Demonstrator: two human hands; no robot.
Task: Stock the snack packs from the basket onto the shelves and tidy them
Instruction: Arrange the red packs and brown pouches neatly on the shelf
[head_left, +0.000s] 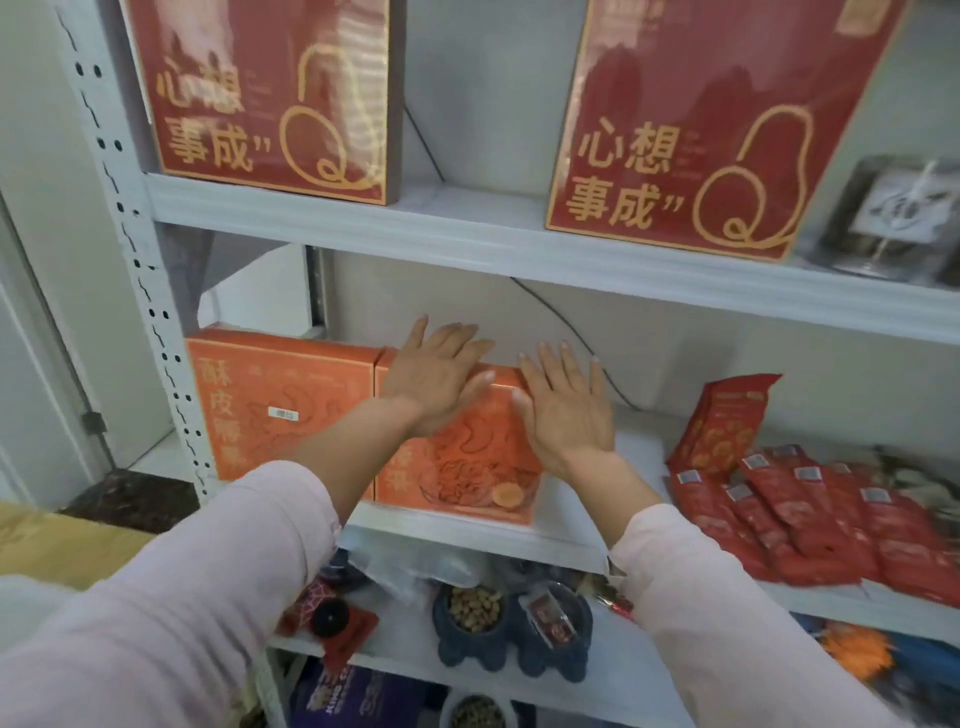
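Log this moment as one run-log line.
phase: tidying | left hand: flat on right orange box top | right hand: open at its right edge | red snack packs: lying on same shelf, right

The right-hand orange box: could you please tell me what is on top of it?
The left hand lies flat across the top edge of the orange box; the right hand touches its right corner. The top beneath them is hidden.

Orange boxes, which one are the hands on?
The right orange box: the left hand and right hand lie flat on it. The left orange box beside it is untouched.
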